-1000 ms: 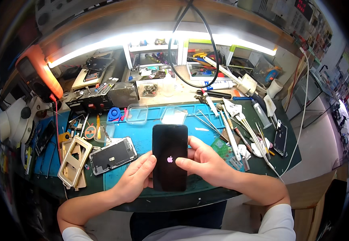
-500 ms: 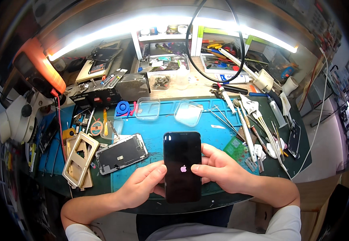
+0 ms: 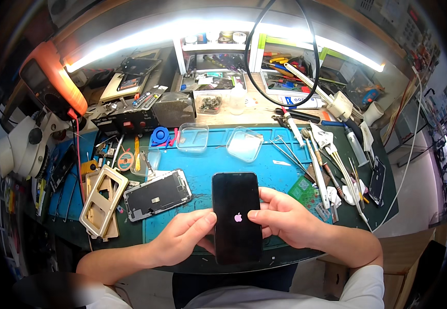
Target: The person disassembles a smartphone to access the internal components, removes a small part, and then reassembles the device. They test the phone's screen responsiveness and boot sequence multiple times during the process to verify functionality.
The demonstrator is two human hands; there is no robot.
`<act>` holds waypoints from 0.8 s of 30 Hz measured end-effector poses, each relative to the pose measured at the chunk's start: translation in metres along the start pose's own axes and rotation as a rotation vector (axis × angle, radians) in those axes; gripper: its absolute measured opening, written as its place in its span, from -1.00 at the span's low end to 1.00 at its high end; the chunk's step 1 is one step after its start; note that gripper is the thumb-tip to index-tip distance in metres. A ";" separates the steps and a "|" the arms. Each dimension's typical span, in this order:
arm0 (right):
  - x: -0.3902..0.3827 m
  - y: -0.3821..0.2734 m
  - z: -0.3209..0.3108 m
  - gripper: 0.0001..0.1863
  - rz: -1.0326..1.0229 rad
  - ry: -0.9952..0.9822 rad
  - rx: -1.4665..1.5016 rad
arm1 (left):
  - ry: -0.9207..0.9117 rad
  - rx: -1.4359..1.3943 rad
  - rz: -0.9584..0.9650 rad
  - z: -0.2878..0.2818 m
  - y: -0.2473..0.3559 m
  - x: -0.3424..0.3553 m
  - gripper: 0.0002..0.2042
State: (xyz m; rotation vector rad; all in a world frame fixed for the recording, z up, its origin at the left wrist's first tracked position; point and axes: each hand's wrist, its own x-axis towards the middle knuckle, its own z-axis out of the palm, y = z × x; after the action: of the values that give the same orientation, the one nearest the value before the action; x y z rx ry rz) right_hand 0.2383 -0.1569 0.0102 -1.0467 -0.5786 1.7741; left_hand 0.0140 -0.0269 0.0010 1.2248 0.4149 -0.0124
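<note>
Phone (image 3: 237,216) held face up between both hands, above the near edge of the blue mat (image 3: 203,170), just over the bench lip. Screen dark save one small pale mark near its middle.

Left hand (image 3: 185,238) grasping the phone's left edge, thumb laid onto the glass. Right hand (image 3: 284,219) grasping the right edge, thumb likewise on the screen. Neither hand clenched; the grip is judged light, at the edges only.

Risks, largest first:
- Phone carried partly past the table edge; a slipped grip would likely send it to the lap or floor rather than onto the mat
- Loose screen part (image 3: 157,194) lying just left of the left hand, flat and unguarded; a swept wrist could knock it, or drag it into the frame (image 3: 101,200) beyond
- Tweezers and probes (image 3: 326,159) fanned out just beyond the right hand, points toward the mat; glass set down carelessly there could be scratched
- Clear trays (image 3: 244,144) ahead of the phone, light, easily flicked; small parts inside, if any, would scatter

Hard to make out:
- Underside of the phone and the fingers beneath it are hidden
- Tray contents cannot be told
- Whether the phone's lower end rests on the bench cannot be told
- Bench ends are bent and darkened by the lens rim; the shelf clutter behind is too small to be sorted
</note>
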 end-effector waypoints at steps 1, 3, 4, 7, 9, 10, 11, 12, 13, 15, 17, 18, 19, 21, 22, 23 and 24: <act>0.000 -0.001 0.000 -0.46 0.013 -0.009 -0.007 | -0.002 0.006 -0.006 -0.001 0.000 -0.001 -0.55; -0.001 -0.002 0.000 -0.48 0.014 -0.016 0.008 | 0.015 0.020 0.012 0.001 0.000 -0.001 -0.56; -0.001 -0.002 0.000 -0.49 0.016 -0.019 0.015 | 0.034 0.027 0.036 0.003 0.000 0.000 -0.55; -0.001 -0.004 0.000 -0.50 0.016 0.007 -0.014 | 0.049 0.173 -0.021 -0.002 0.006 -0.003 -0.59; -0.004 -0.004 0.002 -0.52 -0.065 0.096 -0.090 | 0.113 0.458 0.181 -0.005 0.006 -0.003 -0.63; -0.004 -0.004 0.003 -0.52 -0.104 0.134 -0.127 | 0.177 0.676 0.425 -0.005 0.000 0.001 -0.66; -0.004 -0.005 0.002 -0.56 -0.135 0.166 -0.177 | 0.238 0.894 0.667 -0.005 -0.003 0.002 -0.68; -0.006 -0.007 0.002 -0.59 -0.115 0.179 -0.229 | 0.226 0.979 0.759 -0.008 0.003 -0.003 -0.76; -0.006 -0.010 0.000 -0.61 -0.096 0.191 -0.282 | 0.293 0.929 0.890 -0.010 0.006 -0.004 -0.76; -0.004 -0.011 -0.004 -0.66 -0.071 0.180 -0.373 | 0.414 0.817 1.155 -0.013 0.010 -0.002 -0.74; -0.003 -0.010 -0.004 -0.66 -0.043 0.186 -0.455 | 0.653 0.764 1.099 -0.022 0.024 -0.015 -0.78; -0.001 -0.006 -0.002 -0.68 -0.092 0.223 -0.410 | 0.711 0.681 1.094 -0.028 0.035 -0.018 -0.80; -0.002 -0.010 -0.001 -0.68 -0.052 0.230 -0.520 | 0.773 0.602 1.087 -0.034 0.045 -0.020 -0.78; -0.007 -0.023 -0.003 -0.67 0.020 0.249 -0.742 | 0.960 0.528 1.022 -0.043 0.053 -0.022 -0.73; -0.006 -0.019 -0.010 -0.63 -0.029 0.314 -0.893 | 0.961 0.488 0.992 -0.048 0.052 -0.027 -0.73; -0.008 -0.021 -0.010 -0.62 -0.038 0.335 -1.004 | 0.938 0.548 0.903 -0.050 0.051 -0.036 -0.70; -0.009 -0.025 -0.009 -0.61 -0.048 0.356 -1.111 | 0.955 0.706 0.793 -0.055 0.046 -0.043 -0.68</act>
State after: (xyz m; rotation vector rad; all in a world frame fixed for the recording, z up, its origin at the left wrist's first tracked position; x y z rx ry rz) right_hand 0.2599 -0.1547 0.0280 -1.9972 -1.3964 1.0978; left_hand -0.0314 0.0299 0.0414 1.9883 0.7464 1.2344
